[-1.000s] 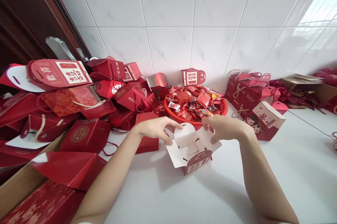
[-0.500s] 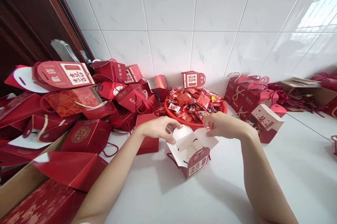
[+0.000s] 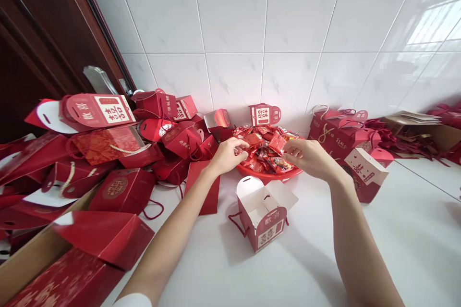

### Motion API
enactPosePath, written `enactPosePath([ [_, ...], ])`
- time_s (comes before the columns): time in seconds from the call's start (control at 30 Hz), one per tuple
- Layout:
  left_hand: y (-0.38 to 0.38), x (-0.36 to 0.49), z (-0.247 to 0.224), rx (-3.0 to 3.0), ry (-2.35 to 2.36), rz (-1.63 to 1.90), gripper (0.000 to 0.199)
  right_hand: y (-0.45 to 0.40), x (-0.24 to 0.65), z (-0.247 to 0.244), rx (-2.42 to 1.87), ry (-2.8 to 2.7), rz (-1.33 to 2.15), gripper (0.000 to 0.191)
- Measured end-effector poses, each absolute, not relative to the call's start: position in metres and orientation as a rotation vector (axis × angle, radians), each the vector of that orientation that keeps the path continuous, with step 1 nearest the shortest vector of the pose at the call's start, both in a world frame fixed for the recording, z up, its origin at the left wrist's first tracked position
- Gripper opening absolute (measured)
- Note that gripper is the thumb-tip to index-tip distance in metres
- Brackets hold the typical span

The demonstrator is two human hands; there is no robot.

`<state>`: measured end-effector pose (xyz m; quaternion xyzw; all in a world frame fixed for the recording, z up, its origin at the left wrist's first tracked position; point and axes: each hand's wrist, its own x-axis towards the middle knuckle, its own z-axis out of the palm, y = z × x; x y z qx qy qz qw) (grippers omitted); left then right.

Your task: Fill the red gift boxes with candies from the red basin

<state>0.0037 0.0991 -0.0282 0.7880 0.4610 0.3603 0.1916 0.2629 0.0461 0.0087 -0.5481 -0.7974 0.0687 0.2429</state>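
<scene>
Heaped red-wrapped candies (image 3: pixel 264 153) fill a red plastic basin (image 3: pixel 266 174) by the wall. At the basin's left side my left hand (image 3: pixel 229 154) is closed, fingertips pinched on a small wrapped candy. My right hand (image 3: pixel 306 157) is over the right side of the heap, fingers curled in among the wrappers; what they hold, if anything, is hidden. In front of the basin a red gift box (image 3: pixel 261 223) with a white inside stands upright on the white table, its top flaps up and a dark red cord handle hanging at its side. Neither hand touches the box.
Many red gift boxes (image 3: pixel 122 189) are piled at the left, some in a cardboard carton. More red boxes (image 3: pixel 334 129) stand at the right, beside an open brown carton (image 3: pixel 439 131). A tiled wall (image 3: pixel 234 9) rises behind; a dark door (image 3: pixel 43 23) is at the left.
Both hands have left the open box's flaps and moved forward to the candy basin. The box's left flap no longer sticks outward. The view has shifted slightly.
</scene>
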Motion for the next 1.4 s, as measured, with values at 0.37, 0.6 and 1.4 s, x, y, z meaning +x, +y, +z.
enactPosePath([
  [0.37, 0.14, 0.034, -0.055, 2.17, 1.396, 1.297, 0.029, 0.063, 0.255, -0.006, -1.341, -2.129, 0.258, 0.014],
  [0.6, 0.137, 0.034, -0.065, 1.692, 0.99, 1.511, 0.044, 0.073, 0.246, -0.015, -1.288, -1.935, 0.294, 0.02],
  [1.4, 0.189, 0.007, -0.049, 1.766, 1.529, 1.422, 0.043, 0.07, 0.243, -0.014, -1.053, -1.376, 0.64, 0.04],
])
